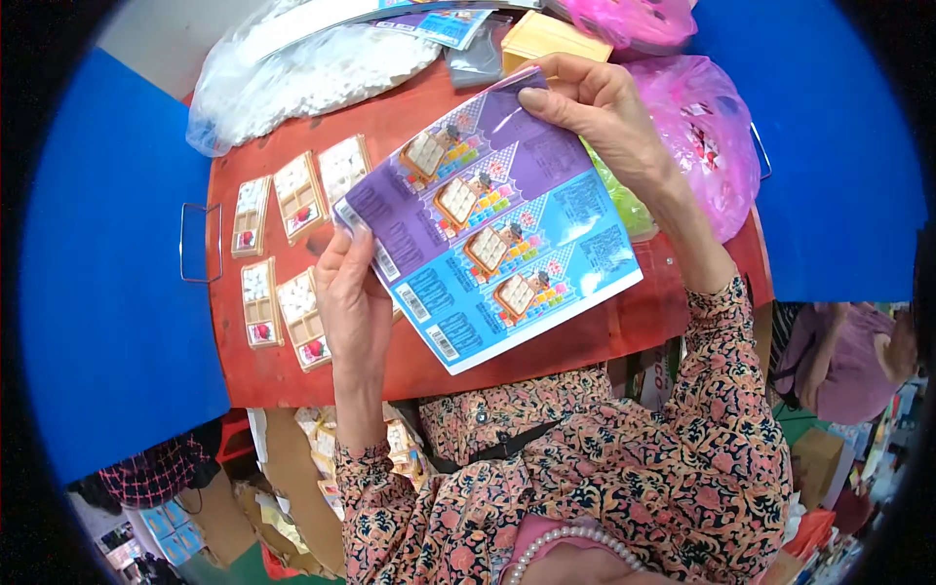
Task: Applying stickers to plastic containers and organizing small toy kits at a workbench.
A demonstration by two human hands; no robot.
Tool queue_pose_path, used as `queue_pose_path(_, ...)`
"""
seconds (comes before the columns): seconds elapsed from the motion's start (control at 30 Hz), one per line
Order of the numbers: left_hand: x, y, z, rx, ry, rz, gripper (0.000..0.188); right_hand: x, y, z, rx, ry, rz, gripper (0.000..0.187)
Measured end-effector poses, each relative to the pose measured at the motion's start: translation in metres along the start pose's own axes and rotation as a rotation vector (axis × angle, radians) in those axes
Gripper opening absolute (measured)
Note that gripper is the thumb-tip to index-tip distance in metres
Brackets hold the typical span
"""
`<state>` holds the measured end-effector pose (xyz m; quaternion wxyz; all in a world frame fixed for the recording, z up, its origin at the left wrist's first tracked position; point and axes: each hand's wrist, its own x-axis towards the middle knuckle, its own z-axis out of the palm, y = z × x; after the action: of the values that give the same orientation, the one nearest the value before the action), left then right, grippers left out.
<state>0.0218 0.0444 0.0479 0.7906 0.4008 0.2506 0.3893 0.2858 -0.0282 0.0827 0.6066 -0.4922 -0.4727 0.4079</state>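
A glossy printed sheet (pixel 492 219), purple on its upper half and blue on its lower half, is held up tilted over the red table. It carries repeated pictures of a small tray of white pieces. My left hand (pixel 353 297) pinches its left edge between thumb and fingers. At the top right corner, my right hand (pixel 609 117) grips it, thumb on the front. Several small wooden trays (pixel 261 304) with white pieces and a red-berry picture lie just left of my left hand. Part of that group is hidden behind the hand and sheet.
Along the back of the red table (pixel 585 343) lies a clear bag of white pieces (pixel 322 83). Behind my right hand are a yellow container (pixel 551 44) and pink plastic bags (pixel 697 136). Something green (pixel 624 195) shows under the sheet. Another person (pixel 848 366) is at the right.
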Motion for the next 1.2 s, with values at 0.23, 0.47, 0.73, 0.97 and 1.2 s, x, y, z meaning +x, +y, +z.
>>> queue_pose_path(0.23,0.002,0.003,0.004,0.062,-0.019,0.045,0.022,0.001,-0.004,0.021,-0.786,0.34,-0.332,0.027)
queue_pose_path(0.47,-0.002,0.0,0.024,0.097,-0.074,0.05,0.02,-0.004,-0.02,0.059,-1.193,0.022,-0.77,0.037)
queue_pose_path(0.73,-0.007,-0.004,0.025,0.111,-0.07,0.078,0.02,-0.003,0.002,0.082,-1.015,-0.001,-0.778,0.033)
queue_pose_path(0.97,-0.008,-0.004,0.02,0.204,-0.172,0.086,0.024,0.005,0.0,0.09,-0.79,-0.095,-0.705,0.018)
queue_pose_path(1.2,-0.016,-0.01,0.024,0.256,-0.066,0.025,0.024,0.009,0.006,0.082,-0.595,-0.141,-0.483,0.017)
